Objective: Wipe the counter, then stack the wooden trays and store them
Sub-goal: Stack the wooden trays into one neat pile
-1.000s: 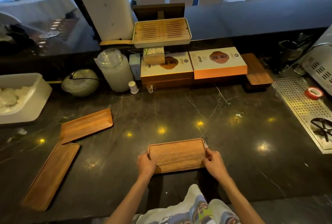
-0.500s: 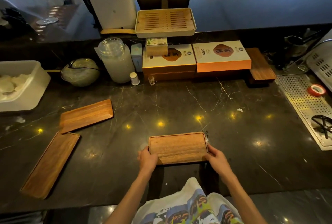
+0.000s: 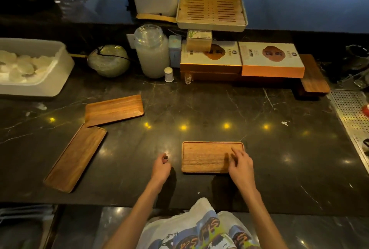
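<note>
A short wooden tray [image 3: 205, 156] lies flat on the dark marble counter [image 3: 199, 108] near its front edge. My right hand [image 3: 240, 165] hovers over the tray's right end with its fingers spread, holding nothing. My left hand [image 3: 160, 167] is off the tray, a little to its left above the counter, with the fingers loosely curled and nothing in them. Two more wooden trays lie at the left: a medium one [image 3: 114, 109] and a long narrow one [image 3: 76, 156], corner to corner.
At the back stand a white tub [image 3: 46, 80], a round glass bowl [image 3: 108, 60], a big jar [image 3: 151, 51], gift boxes [image 3: 271, 59] and a slatted tea tray [image 3: 211, 11]. A dark wooden board [image 3: 313, 77] and a perforated metal drain [image 3: 353, 112] lie at the right.
Both hands have let go of the short tray's ends. The left hand has moved off to the left; the right hand has lifted over the tray's right end. The view has dipped.
</note>
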A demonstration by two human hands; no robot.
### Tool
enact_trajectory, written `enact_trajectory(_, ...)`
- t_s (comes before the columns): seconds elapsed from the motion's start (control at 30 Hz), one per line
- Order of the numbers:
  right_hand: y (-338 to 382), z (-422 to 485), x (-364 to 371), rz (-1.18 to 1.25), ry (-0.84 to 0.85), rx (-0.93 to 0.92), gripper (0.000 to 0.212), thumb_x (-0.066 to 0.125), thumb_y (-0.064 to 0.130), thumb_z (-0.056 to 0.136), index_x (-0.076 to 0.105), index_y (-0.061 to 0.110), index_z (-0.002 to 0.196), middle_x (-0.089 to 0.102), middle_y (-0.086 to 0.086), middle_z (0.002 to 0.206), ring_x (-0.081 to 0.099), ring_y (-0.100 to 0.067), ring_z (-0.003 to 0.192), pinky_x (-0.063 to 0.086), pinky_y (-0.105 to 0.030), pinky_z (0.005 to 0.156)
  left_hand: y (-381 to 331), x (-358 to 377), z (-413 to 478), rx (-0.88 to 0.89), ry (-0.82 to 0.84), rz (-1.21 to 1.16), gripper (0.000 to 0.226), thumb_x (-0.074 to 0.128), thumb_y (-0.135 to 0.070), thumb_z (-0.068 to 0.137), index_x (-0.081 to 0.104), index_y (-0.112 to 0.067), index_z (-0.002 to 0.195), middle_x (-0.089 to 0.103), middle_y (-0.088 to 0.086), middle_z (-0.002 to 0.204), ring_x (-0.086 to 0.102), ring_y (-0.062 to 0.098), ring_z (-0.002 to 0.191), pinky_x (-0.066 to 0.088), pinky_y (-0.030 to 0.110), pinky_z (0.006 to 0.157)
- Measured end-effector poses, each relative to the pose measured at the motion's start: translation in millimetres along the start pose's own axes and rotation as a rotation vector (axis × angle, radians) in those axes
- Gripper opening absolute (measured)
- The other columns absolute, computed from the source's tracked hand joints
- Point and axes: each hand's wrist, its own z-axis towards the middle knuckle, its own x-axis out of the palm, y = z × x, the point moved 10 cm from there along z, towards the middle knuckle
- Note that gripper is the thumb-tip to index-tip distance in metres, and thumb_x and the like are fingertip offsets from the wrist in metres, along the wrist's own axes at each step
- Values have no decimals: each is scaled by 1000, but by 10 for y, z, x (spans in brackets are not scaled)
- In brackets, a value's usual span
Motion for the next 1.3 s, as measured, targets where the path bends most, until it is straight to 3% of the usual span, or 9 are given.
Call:
enact_trajectory(0.1,744,-38,504,5,163,-134,38,52,11,94,58,16,131,60,-8,130,54,-23,120,44,-36,104,128,-653,45,-3,-108,-67,40,45,-7,98,47,-8,137,59,7,109,58,20,88,48,31,71)
enact_trajectory(0.37,2755,-355,2253,-172,625,-422,37,53,17,95,60,11,131,62,-13,131,59,-26,120,42,-33,104,828,-2761,-34,-121,-526,-225,33,47,-10,93,58,-4,124,62,21,121,57,37,114,46,44,101)
enact_trajectory(0.5,3521,-368,2882,-215,666,-415,38,50,17,96,57,6,132,60,-14,134,56,-29,123,43,-35,103,1243,-3555,-193,-287,-710,-176,47,51,-12,88,50,-7,135,48,22,136,43,39,128,36,45,110)
enact_trajectory(0.63,3976,-376,3322,-190,671,-374,35,54,12,92,57,5,126,64,-18,121,59,-34,115,45,-36,94,1552,-3854,-98,-372,-645,-268,53,56,-18,87,44,-3,137,46,24,140,43,40,129,37,43,110)
enact_trajectory(0.8,3999,-344,3600,-138,675,-207,42,56,14,91,55,9,133,59,-14,132,51,-31,127,37,-46,111,1634,-3766,94,-368,-461,-498,40,51,-11,93,44,-5,132,61,14,105,57,22,79,48,32,69)
enact_trajectory(0.9,3841,-307,3567,-100,618,-117,38,59,12,90,57,6,127,61,-14,129,54,-30,122,43,-43,105,1709,-3813,123,-375,-457,-501,36,49,-9,92,45,-7,127,58,13,106,55,20,79,45,28,58)
enact_trajectory(1.0,3553,-382,3558,-60,664,-46,24,61,5,89,62,3,113,65,-14,105,61,-24,94,51,-34,82,1841,-3936,118,-388,-496,-425,35,51,-6,88,47,-6,123,56,21,122,60,31,101,55,37,73)
enact_trajectory(1.1,3219,-470,3443,-7,703,1,15,54,-5,90,60,7,97,56,-3,75,51,-12,65,42,-19,55,1888,-3948,135,-389,-482,-324,34,51,-4,86,50,-4,120,53,25,126,56,40,113,50,52,98)
enact_trajectory(1.3,2495,-604,2947,164,698,124,18,56,-1,90,59,17,87,59,-2,74,53,-12,65,43,-23,57,1619,-3641,150,-354,-385,-108,15,51,-10,84,51,-5,98,58,24,113,57,40,107,51,46,90)
